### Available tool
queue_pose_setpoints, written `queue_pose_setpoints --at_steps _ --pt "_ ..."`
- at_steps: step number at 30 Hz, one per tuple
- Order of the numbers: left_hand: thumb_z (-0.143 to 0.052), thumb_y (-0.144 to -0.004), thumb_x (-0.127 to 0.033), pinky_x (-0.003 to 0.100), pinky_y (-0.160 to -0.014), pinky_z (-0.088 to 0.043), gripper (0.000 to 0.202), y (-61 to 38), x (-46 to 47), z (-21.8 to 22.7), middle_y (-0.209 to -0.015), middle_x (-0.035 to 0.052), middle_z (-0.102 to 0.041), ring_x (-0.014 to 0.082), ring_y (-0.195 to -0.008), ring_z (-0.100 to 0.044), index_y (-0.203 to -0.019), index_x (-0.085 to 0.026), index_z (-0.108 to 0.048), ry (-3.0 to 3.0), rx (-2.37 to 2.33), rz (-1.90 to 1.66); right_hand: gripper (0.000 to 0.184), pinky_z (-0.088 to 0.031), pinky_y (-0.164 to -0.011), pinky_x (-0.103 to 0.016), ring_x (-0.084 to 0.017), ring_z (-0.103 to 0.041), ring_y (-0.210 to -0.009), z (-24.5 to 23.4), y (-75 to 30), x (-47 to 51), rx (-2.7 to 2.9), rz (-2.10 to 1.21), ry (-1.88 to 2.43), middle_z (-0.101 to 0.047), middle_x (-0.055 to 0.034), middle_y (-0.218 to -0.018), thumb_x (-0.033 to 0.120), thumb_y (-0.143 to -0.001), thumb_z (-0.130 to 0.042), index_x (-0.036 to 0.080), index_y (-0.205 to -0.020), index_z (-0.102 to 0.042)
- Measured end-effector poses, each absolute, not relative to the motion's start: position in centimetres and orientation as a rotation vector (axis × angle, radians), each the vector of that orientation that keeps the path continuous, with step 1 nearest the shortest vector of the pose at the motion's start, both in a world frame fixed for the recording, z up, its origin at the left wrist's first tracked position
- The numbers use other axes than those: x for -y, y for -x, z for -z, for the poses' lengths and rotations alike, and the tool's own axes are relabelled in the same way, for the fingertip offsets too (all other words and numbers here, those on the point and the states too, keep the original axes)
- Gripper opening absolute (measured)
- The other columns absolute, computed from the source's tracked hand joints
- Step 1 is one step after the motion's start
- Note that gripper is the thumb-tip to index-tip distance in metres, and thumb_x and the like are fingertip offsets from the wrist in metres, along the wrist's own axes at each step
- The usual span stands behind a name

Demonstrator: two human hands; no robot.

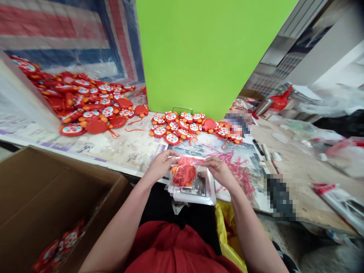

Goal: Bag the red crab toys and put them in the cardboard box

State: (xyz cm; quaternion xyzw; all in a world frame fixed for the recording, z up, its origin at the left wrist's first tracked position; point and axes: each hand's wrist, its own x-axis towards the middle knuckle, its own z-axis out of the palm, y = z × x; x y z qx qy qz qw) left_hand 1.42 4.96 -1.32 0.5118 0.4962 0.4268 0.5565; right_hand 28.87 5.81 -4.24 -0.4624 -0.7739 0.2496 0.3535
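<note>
Worktop (132,151) w/ worn printed cover runs across just beyond both hands; green board (204,57) stands upright behind it. Item at hand level: one clear plastic bag (189,161) w/ one red-orange toy (184,175) inside, located between the hands. L hand (162,165) and R hand (218,170) are set apart, one each side of bag, fingers curved, each pinching bag near top edge. Neither hand fully closed. No direct skin contact w/ toy seen; bag film lies between.

Stack of white packets (196,195) sits directly below hands, bag resting on it, approx. at person's lap. Small group of crab-shaped toys (182,127) lies on worktop just beyond hands; larger heap of same toys (85,98) lies well beyond L hand. Red cords (237,170) lie on printed sheet (253,163) just beyond R hand. Cardboard box (36,197) stands below and left of L hand, some toys (64,242) inside. Yellow bag (224,227) sits below R hand. Two pixelated patches beyond R hand: contents cannot be told.
</note>
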Motion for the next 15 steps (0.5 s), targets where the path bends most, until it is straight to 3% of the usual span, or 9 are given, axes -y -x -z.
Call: queue_pose_setpoints --at_steps 4,6,9,12,15 --pt "-0.051 -0.088 -0.032 0.032 -0.075 -0.054 0.028 4.0 -1.9 -3.2 -0.089 0.0030 -0.074 0.0221 -0.087 -0.070 -0.112 -0.024 -0.063 -1.429 -1.784 -1.180 0.034 -0.052 -0.086 -0.037 -0.021 -0.065 -0.093 4.3 -28.0 -8.8 2.096 -0.483 1.248 -0.068 -0.0094 -0.097 0.011 -0.083 -0.046 0.019 -0.098 -0.075" --pt "-0.047 -0.090 -0.028 0.042 -0.086 -0.053 0.034 6.7 0.8 -6.0 -0.095 0.0038 -0.074 0.0254 -0.092 -0.070 -0.121 -0.026 -0.061 -1.432 -2.358 -1.223 0.035 -0.051 -0.088 -0.037 -0.021 -0.065 -0.096 4.3 -26.6 -10.9 2.152 -0.444 1.223 -0.068 -0.0106 -0.102 0.010 -0.083 -0.047 0.018 -0.104 -0.074" --pt "-0.047 -0.090 -0.025 0.055 -0.100 -0.046 0.042 9.3 4.2 -8.8 -0.121 0.0076 -0.069 0.0323 -0.117 -0.061 -0.130 -0.025 -0.058 -1.380 -2.960 -1.294 0.037 -0.050 -0.093 -0.036 -0.023 -0.064 -0.103 4.5 -22.9 -14.4 2.261 -0.427 1.160 -0.067 -0.0124 -0.112 0.010 -0.083 -0.049 0.015 -0.114 -0.069" --pt "-0.049 -0.091 -0.028 0.050 -0.109 -0.040 0.044 9.4 5.1 -8.3 -0.135 0.0099 -0.060 0.0304 -0.130 -0.052 -0.134 -0.018 -0.054 -1.819 -2.883 -1.384 0.041 -0.044 -0.102 -0.038 -0.025 -0.057 -0.118 5.2 -18.1 -17.1 2.384 -0.401 1.177 -0.062 -0.0162 -0.127 0.014 -0.087 -0.052 0.012 -0.127 -0.061" --pt "-0.043 -0.095 -0.027 0.042 -0.102 -0.048 0.035 7.1 3.9 -5.7 -0.122 0.0102 -0.068 0.0248 -0.114 -0.063 -0.124 -0.015 -0.060 -2.291 -2.399 -1.124 0.058 -0.036 -0.109 -0.046 -0.031 -0.044 -0.133 6.1 -14.3 -18.6 2.464 -0.345 1.378 -0.046 -0.0202 -0.145 0.024 -0.088 -0.060 0.013 -0.143 -0.045"
